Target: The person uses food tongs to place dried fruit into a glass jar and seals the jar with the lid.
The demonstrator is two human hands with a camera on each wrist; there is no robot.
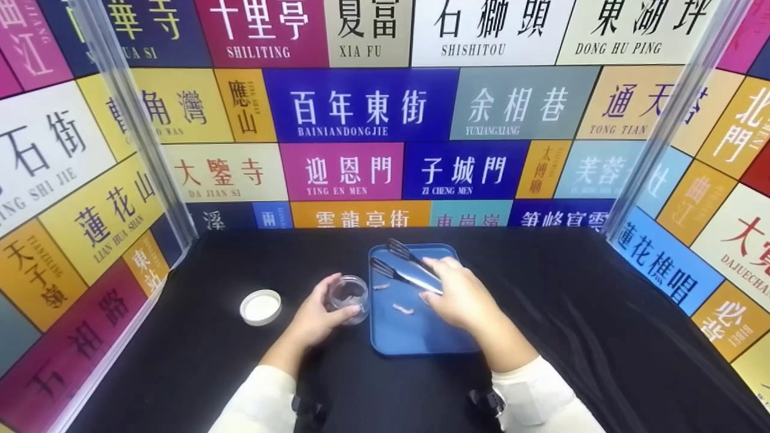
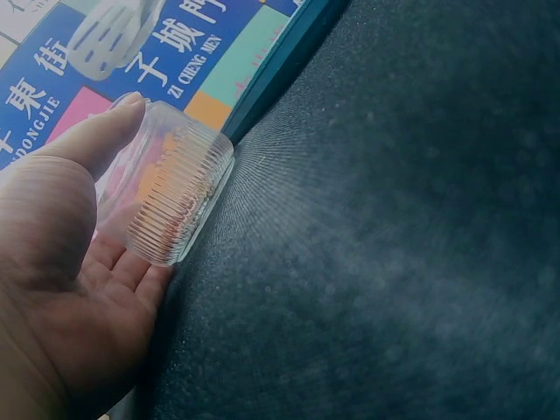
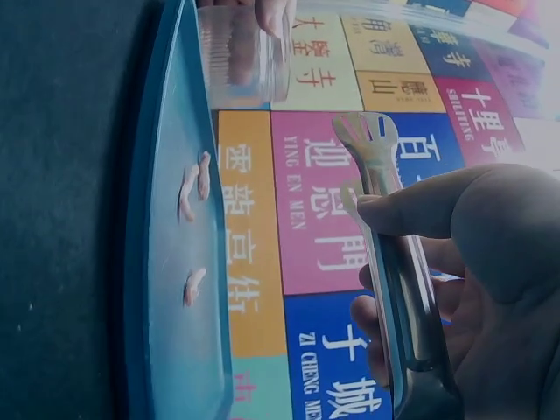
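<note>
My left hand point(image 1: 322, 313) grips a clear ribbed jar point(image 1: 349, 294) by its side, thumb and fingers around it. The jar stands upright and lidless on the black cloth, left of the tray; something pale lies at its bottom. In my right hand point(image 1: 460, 294) is a pair of metal tongs point(image 3: 407, 306), held above the blue tray point(image 1: 421, 337), with the slotted tips spread apart and nothing visible between them. Small pinkish strips point(image 1: 403, 310) lie on the tray. The right wrist view shows three such strips point(image 3: 194, 287), two of them close together.
A white round lid point(image 1: 260, 307) lies on the black tablecloth point(image 1: 228, 361), left of the jar. Colourful walls printed with place names point(image 1: 361, 105) close off the back and both sides. Clear corner posts point(image 1: 649, 132) stand at the left and right.
</note>
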